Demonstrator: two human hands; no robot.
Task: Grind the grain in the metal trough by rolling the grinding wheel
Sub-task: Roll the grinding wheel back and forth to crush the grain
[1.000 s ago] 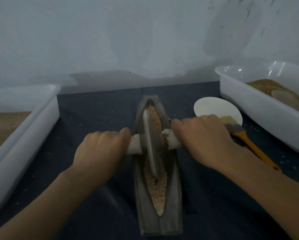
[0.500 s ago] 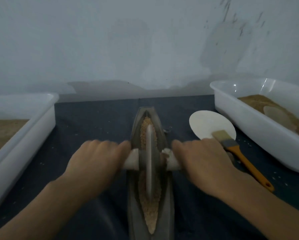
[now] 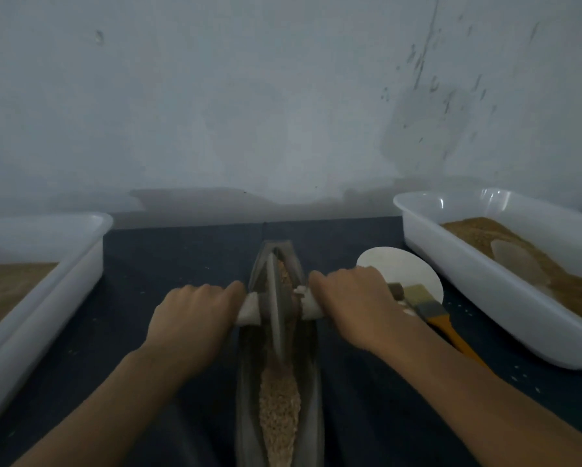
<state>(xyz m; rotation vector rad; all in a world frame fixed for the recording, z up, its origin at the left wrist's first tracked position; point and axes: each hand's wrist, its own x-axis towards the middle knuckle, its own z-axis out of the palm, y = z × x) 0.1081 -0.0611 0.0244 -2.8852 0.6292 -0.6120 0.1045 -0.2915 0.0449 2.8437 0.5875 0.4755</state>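
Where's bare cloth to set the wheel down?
Free: the dark cloth between the left tub and the trough. Crowded: right of the trough, where the white disc and brush lie before the right tub.

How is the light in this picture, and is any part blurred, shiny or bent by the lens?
Head view: dim, bluish light; the grinding wheel is smeared by motion blur, while the grain nearer the camera looks sharper; small glare spots sit on the right tub rim; the wide lens bows the left tub edge outward.
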